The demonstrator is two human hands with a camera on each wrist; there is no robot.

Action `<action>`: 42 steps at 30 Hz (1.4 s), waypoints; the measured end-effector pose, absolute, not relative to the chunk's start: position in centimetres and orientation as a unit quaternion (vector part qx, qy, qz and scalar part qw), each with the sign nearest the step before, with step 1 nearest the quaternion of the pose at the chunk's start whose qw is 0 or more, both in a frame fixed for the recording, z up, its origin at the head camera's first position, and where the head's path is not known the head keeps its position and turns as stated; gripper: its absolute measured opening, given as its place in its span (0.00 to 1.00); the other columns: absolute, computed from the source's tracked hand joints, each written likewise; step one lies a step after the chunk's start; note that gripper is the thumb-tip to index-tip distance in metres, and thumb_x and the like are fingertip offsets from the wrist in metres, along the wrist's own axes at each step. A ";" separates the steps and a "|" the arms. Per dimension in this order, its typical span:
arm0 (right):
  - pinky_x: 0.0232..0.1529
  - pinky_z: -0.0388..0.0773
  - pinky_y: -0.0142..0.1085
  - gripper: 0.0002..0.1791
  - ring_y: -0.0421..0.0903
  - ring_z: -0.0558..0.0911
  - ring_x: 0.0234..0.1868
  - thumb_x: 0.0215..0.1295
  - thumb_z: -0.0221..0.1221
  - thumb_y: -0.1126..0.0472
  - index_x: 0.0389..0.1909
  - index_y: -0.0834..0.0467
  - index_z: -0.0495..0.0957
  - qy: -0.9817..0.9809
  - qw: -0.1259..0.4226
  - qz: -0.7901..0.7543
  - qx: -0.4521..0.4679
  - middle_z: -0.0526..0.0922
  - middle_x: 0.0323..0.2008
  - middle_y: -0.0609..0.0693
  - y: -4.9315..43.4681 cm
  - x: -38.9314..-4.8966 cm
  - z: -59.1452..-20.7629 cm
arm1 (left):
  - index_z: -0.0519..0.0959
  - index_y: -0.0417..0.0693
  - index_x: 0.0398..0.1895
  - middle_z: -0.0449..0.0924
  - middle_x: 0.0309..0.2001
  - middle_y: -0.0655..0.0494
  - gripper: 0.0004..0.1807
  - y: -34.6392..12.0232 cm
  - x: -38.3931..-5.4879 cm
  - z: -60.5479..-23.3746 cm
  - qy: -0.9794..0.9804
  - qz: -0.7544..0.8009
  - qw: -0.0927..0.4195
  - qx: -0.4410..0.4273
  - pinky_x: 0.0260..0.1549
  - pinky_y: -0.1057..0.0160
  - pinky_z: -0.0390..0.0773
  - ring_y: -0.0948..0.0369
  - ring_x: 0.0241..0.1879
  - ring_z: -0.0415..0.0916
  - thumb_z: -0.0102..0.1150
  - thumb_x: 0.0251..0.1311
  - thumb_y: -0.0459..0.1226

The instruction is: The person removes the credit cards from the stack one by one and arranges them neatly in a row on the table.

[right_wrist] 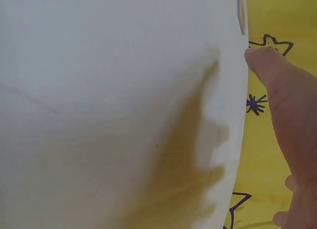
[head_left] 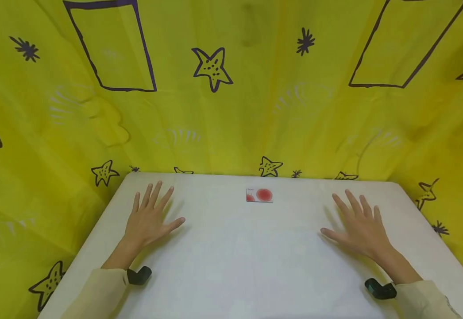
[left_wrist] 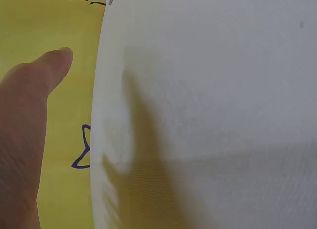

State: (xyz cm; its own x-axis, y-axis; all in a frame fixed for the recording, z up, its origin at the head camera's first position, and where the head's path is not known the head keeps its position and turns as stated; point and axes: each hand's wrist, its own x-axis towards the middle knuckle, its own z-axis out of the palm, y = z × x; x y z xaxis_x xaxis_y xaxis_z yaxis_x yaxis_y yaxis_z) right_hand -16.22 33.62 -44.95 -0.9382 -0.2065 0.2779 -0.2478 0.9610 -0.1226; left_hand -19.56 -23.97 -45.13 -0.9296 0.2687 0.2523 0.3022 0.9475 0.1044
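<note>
A small flat card, white with red round shapes, lies near the far edge of the white table. To its left, my left hand is held over the table with fingers spread and nothing in it. My right hand is spread the same way on the card's right side, also holding nothing. Each hand casts a shadow on the tabletop. In the left wrist view the thumb points toward the table; the right wrist view shows the other thumb near the table's edge, with a sliver of the card above it.
Behind and beside the table hangs a yellow cloth printed with dark stars and outlined shapes. A dark wrist device sits at the left cuff and another dark wrist device at the right one. Pale sleeves cover the forearms.
</note>
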 end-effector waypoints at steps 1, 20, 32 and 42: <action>0.61 0.45 0.80 0.59 0.80 0.55 0.70 0.54 0.68 0.30 0.80 0.53 0.55 -0.981 0.132 0.077 0.118 0.53 0.77 0.68 33.7 -16.3 -45.0 | 0.55 0.54 0.82 0.43 0.82 0.42 0.53 -24.0 -19.6 -45.1 -0.980 -0.070 0.119 -0.146 0.73 0.34 0.35 0.40 0.80 0.37 0.54 0.60 0.71; 0.62 0.50 0.77 0.58 0.79 0.57 0.70 0.55 0.66 0.29 0.81 0.51 0.54 -0.979 0.131 0.033 0.151 0.55 0.76 0.68 33.9 -19.4 -42.3 | 0.53 0.56 0.83 0.41 0.83 0.43 0.53 -23.1 -21.2 -44.3 -0.979 -0.075 0.107 -0.154 0.73 0.33 0.35 0.41 0.81 0.35 0.52 0.61 0.72; 0.63 0.55 0.73 0.53 0.76 0.60 0.69 0.58 0.67 0.34 0.77 0.58 0.59 -0.975 0.126 0.048 0.176 0.56 0.74 0.71 32.9 -21.4 -41.4 | 0.51 0.59 0.84 0.40 0.83 0.44 0.53 -20.6 -23.3 -43.5 -0.979 -0.077 0.091 -0.166 0.74 0.35 0.33 0.42 0.81 0.32 0.50 0.61 0.73; 0.62 0.57 0.76 0.52 0.77 0.59 0.70 0.60 0.68 0.38 0.78 0.58 0.59 -0.972 0.092 0.098 0.195 0.55 0.75 0.70 31.2 -23.6 -41.9 | 0.51 0.60 0.83 0.45 0.82 0.42 0.52 -17.2 -26.0 -44.4 -0.969 -0.094 0.090 -0.209 0.74 0.35 0.43 0.40 0.79 0.45 0.49 0.62 0.72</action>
